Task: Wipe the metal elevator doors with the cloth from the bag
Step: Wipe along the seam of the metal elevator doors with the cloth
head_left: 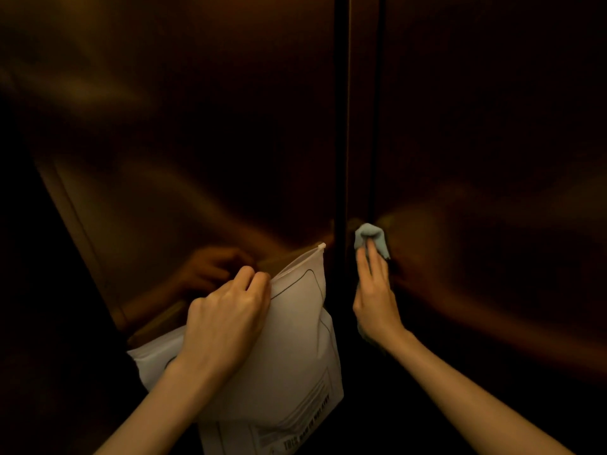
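Where the dim, brown elevator doors (197,126) meet, the right hand (374,300) presses a crumpled pale-blue cloth (369,236) against the metal, fingers flat over it, while the left hand (223,323) pinches the white zip bag (295,356) at its top edge.

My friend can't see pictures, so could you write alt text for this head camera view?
A person's right hand presses a pale blue cloth against dim, brownish metal elevator doors, beside the dark centre seam. The left hand holds a white zip bag by its top edge.
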